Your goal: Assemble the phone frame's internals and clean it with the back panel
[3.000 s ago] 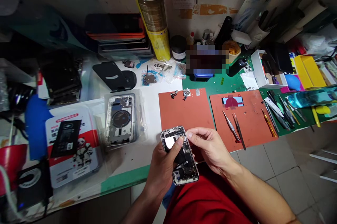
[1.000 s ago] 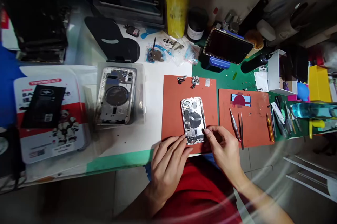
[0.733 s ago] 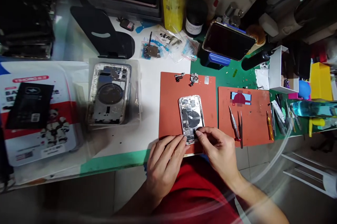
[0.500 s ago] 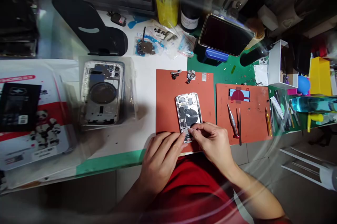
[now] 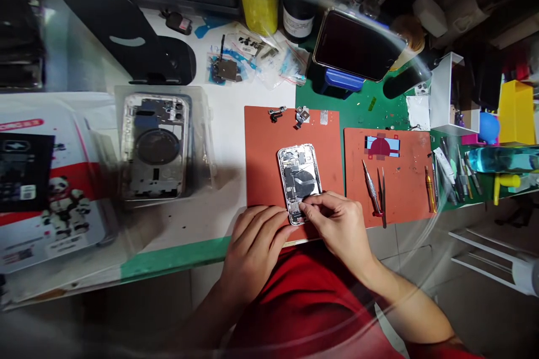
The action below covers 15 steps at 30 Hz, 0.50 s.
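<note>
An opened phone [image 5: 301, 179] lies on an orange mat [image 5: 263, 168], its inner parts exposed. My right hand [image 5: 339, 221] reaches over the phone's lower part, thumb and forefinger pinched together; whatever is between them is too small to make out. My left hand [image 5: 255, 246] rests at the phone's lower left edge, fingers stretched out and close together, the tips by the frame. Above the phone on the same mat are a small camera module [image 5: 302, 116], a dark bracket-like part [image 5: 277, 114] and a small metal plate [image 5: 324, 117].
A second orange mat [image 5: 404, 179] on the right bears a screwdriver [image 5: 370, 186], tweezers [image 5: 382, 193] and a gold-handled tool [image 5: 430, 190]. Another phone housing [image 5: 155, 145] lies in a clear tray on the left. A phone [image 5: 356, 44] leans on a blue stand [image 5: 342, 81] behind.
My left fingertips have drawn back slightly from the phone's lower face to its edge. My right hand keeps its pinch at nearly the same spot. The view has shifted a little.
</note>
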Available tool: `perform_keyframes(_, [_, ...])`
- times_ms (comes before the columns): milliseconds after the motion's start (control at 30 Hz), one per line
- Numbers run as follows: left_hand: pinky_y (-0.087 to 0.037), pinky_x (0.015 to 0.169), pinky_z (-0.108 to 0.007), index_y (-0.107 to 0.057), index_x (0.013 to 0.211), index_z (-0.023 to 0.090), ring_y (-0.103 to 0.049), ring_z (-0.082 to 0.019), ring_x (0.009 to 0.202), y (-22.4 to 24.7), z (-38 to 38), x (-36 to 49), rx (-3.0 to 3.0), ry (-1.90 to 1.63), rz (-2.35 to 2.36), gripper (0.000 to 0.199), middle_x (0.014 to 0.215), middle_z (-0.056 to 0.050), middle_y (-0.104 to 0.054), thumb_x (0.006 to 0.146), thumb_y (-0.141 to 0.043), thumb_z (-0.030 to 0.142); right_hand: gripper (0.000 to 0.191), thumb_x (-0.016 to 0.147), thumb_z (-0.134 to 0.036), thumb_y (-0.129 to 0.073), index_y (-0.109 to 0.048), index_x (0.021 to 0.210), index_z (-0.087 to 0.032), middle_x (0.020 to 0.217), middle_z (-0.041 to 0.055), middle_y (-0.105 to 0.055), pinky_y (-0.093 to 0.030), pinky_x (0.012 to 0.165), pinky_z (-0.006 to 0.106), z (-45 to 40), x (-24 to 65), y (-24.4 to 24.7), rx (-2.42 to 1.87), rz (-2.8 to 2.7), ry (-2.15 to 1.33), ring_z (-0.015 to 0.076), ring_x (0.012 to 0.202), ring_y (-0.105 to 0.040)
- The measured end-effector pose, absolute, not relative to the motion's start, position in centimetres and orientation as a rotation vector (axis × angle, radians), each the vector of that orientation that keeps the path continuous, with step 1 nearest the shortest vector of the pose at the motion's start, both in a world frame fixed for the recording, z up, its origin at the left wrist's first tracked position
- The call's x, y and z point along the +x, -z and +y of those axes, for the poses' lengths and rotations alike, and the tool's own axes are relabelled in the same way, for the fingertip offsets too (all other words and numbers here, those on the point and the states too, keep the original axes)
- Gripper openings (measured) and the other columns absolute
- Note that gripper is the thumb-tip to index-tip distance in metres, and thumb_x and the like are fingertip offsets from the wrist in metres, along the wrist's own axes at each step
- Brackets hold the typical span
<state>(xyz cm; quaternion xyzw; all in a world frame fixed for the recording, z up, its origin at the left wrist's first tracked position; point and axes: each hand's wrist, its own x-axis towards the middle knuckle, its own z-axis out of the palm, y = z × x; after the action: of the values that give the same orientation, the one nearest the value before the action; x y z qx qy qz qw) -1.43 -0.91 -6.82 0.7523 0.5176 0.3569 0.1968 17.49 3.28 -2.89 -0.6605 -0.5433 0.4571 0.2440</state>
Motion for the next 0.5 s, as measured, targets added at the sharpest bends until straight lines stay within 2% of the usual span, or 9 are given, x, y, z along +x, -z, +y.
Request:
perform_keyframes(67, [-0.056, 0.099, -0.040, -0.071, 0.124, 0.023, -0.072, -0.024, 0.102, 6.85, -1.02, -1.55, 2.113, -0.983, 1.426, 0.027, 0.109, -0.006, -0.081, 0.099, -0.073, 0.012, 0.018, 0.096, -0.030, -0.072, -0.082, 0.083, -0.024, 0.077, 0.0019, -0.076, -0.051, 0.067, 0.030, 3.24, 17.47, 2.91, -1.802, -1.489, -1.241, 0.0169, 0.067, -0.066])
perform_keyframes(233, [-0.054, 0.099, -0.045, -0.064, 0.149, 0.023, -0.068, -0.028, 0.111, 7.06, -1.53, -1.98, 2.256, -0.814, 1.385, 0.052, 0.121, -0.011, -0.078, 0.100, -0.067, 0.006, 0.017, 0.096, -0.028, -0.071, -0.083, 0.085, -0.024, 0.081, 0.0024, -0.079, -0.054, 0.069, 0.030, 3.07, 17.40, 2.94, -1.786, -1.511, -1.205, 0.0174, 0.069, -0.070])
perform_keyframes(500, [-0.049, 0.100, -0.047, -0.063, 0.148, 0.013, -0.063, -0.031, 0.110, 7.29, -1.61, -2.04, 2.415, -0.712, 1.383, 0.050, 0.120, -0.014, -0.077, 0.099, -0.068, 0.004, 0.018, 0.097, -0.022, -0.069, -0.083, 0.086, -0.023, 0.083, 0.0033, -0.080, -0.055, 0.069, 0.029, 3.00, 17.12, 3.03, -1.753, -1.534, -1.165, 0.0175, 0.070, -0.071])
